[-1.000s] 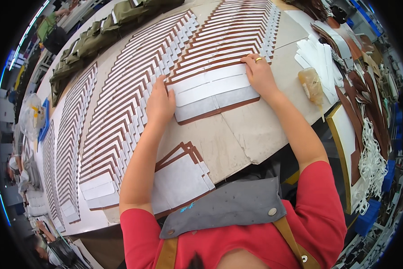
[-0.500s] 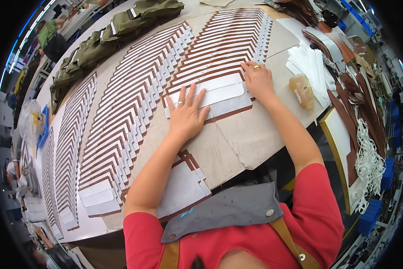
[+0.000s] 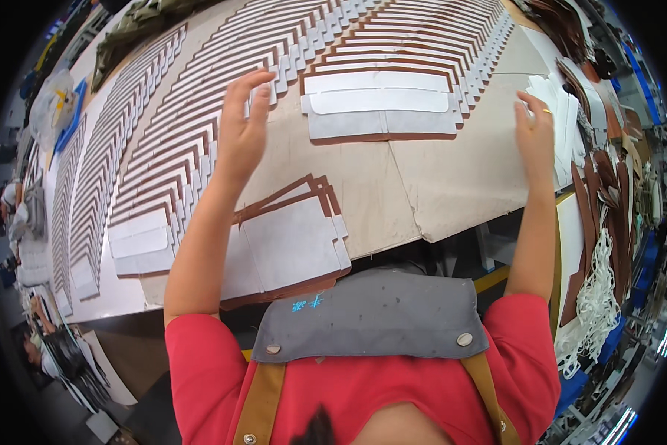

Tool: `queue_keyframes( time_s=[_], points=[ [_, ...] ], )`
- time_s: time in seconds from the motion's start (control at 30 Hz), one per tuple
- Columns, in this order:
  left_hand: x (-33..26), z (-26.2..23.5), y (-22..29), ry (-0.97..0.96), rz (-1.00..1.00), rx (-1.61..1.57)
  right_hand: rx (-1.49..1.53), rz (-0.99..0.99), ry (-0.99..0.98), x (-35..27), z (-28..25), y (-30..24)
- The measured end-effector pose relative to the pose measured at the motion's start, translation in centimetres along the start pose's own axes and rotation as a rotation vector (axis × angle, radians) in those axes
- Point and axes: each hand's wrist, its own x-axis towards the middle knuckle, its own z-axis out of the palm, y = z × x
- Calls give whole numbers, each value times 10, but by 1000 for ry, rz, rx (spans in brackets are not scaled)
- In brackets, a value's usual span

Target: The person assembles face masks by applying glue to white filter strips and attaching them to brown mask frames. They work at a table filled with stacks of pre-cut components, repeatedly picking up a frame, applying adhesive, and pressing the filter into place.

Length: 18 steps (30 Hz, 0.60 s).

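My left hand (image 3: 246, 126) is raised over the middle row of overlapping white-and-brown panels (image 3: 172, 141), its thumb and fingers apart and nothing between them. On the right, my right hand (image 3: 535, 137) is beside a pile of white strips (image 3: 563, 122), fingers loosely bent and apart, with nothing seen in them. Between the hands lies the front panel (image 3: 348, 127) of the right-hand row, pale with brown edges. A white strip with rounded ends (image 3: 378, 101) rests flat along its upper part. Beside my left forearm sits a small stack of notched panels (image 3: 289, 237) at the table's near edge.
More rows of overlapping panels (image 3: 115, 156) fan out on the left. Olive fabric (image 3: 129, 33) lies at the far left, near a plastic bag (image 3: 51, 111) and blue tray (image 3: 74, 122). Brown strips (image 3: 604, 185) and tangled white cord (image 3: 593, 297) hang at the right.
Both hands have lifted off the front panel and its white strip. My left hand moved left, my right hand moved right to the white strips. The view has shifted too.
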Motion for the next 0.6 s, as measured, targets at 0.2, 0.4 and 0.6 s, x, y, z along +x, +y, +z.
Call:
queue_keyframes(
  time_s=[0.2, 0.4, 0.6],
  points=[
    [-50, -53, 4, 24, -143, 98, -116, 206, 37, 10, -42, 69],
    [-61, -39, 10, -32, -169, 100, -248, 398, -194, 19, -44, 188],
    [-52, -4, 52, -150, -204, 2, -518, 424, -378, 17, -20, 182]
  ],
)
